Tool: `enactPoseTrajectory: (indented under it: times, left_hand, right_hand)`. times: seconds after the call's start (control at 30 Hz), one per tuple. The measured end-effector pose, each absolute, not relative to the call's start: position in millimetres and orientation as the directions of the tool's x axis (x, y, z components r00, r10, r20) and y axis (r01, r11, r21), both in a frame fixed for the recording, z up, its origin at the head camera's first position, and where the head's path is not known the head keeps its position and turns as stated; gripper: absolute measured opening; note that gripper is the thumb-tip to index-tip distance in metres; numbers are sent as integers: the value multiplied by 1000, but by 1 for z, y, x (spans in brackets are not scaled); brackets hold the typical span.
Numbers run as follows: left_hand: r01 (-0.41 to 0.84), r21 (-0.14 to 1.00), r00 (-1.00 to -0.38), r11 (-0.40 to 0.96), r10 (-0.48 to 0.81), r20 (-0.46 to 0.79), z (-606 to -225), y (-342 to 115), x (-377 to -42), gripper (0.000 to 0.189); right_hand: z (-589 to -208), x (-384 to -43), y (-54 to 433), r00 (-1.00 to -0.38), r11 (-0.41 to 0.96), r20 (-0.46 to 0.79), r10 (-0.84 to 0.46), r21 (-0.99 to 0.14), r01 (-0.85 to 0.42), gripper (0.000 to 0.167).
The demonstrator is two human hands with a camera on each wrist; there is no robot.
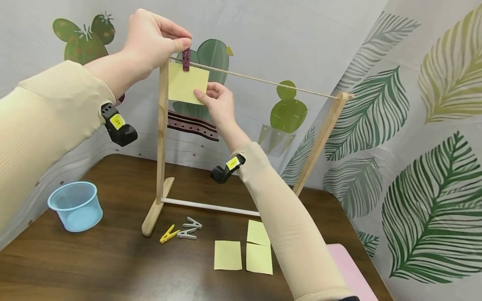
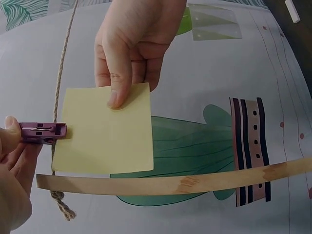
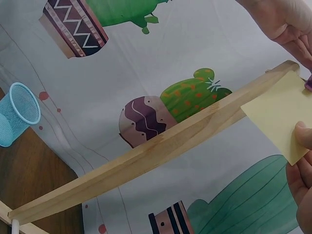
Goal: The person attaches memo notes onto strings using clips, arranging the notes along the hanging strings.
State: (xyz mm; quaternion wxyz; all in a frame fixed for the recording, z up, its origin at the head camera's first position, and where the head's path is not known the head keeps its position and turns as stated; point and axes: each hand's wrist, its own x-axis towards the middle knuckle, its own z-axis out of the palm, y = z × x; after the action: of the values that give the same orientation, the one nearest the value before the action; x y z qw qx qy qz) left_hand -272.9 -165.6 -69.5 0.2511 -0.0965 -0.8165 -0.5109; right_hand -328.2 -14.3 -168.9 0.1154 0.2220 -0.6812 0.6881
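My left hand (image 1: 152, 39) pinches a purple clothespin (image 1: 186, 59) between thumb and fingers. The clothespin's tip overlaps the rope (image 1: 263, 80) and the top edge of a yellow sticky note (image 1: 184, 85), near the left post of a wooden frame (image 1: 162, 133). With thumb in front and fingers behind, my right hand (image 1: 222, 104) holds the note's right edge. In the left wrist view the note (image 2: 105, 131) hangs flat beside the rope, the clothespin (image 2: 44, 131) reaching over its edge.
On the brown table (image 1: 124, 259) lie a yellow clothespin (image 1: 169, 234) and two grey clothespins (image 1: 187, 233). Three yellow notes (image 1: 227, 255) lie to their right. A blue mesh basket (image 1: 77, 207) stands at left. A pink sheet (image 1: 350, 271) lies at right, and a white crossbar (image 1: 211, 206) joins the posts.
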Motion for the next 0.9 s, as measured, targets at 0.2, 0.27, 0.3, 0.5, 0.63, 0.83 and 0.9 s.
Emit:
enactPoseTrajectory:
  times: [0.2, 0.27, 0.3, 0.5, 0.63, 0.83, 0.9]
  left_hand:
    - [409, 753, -857, 515, -66, 511, -73, -165, -272, 38]
    - [414, 743, -856, 526, -52, 514, -74, -165, -272, 39]
    - [417, 740, -856, 528, -47, 515, -74, -165, -273, 39]
    - [422, 727, -859, 542, -16, 511, -73, -168, -274, 43]
    - [416, 711, -862, 566, -2, 506, -73, -171, -274, 47]
    - [392, 719, -871, 574, -19, 490, -73, -169, -271, 50]
    - [389, 718, -871, 577, -23, 491, -73, -168, -270, 51]
  right_hand:
    - [-168, -328, -14, -873, -34, 465, -146, -884, -466, 20]
    - [-168, -327, -14, -874, -27, 464, -148, -885, -465, 20]
    - [-168, -327, -14, -874, -26, 463, -149, -885, -465, 20]
    - [-167, -327, -13, -873, -25, 462, -157, -885, -464, 22]
    - [-168, -328, -13, -874, -21, 460, -155, -886, -462, 24]
    - [-170, -329, -11, -880, -9, 447, -161, -892, -451, 25]
    - [-171, -329, -10, -882, -4, 442, -164, -894, -447, 25]
